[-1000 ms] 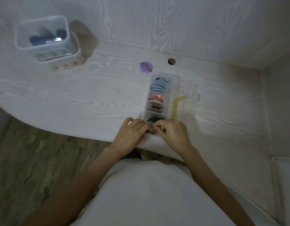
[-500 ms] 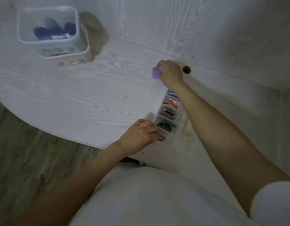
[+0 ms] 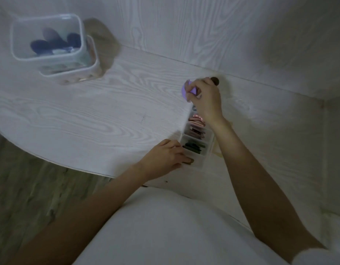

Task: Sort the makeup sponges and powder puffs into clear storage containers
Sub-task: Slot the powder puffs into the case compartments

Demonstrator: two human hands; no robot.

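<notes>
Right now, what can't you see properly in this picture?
All in the head view:
- Far compartments of the divided organizer: hidden under the right hand.
- Purple puff: partly covered by that hand's fingers.
- Nearest compartment: covered by the left hand.
- Contents of the stacked clear tubs: dark, blurred shapes only.

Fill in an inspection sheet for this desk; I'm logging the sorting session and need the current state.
Surface: pale wood-grain desk, curved front edge.
Job's things: purple puff pinched and lifted off the desk; divided clear organizer holding pink, mauve and dark green puffs; stacked clear tubs far left, dark sponges in the upper one.
Clutter: nothing seen.
Grippers: right hand pinches the purple puff; left hand rests at the organizer's near end.
Cables: nothing seen; cable hole behind the right hand.
Surroundings: wood-grain wall panels, plank floor.
</notes>
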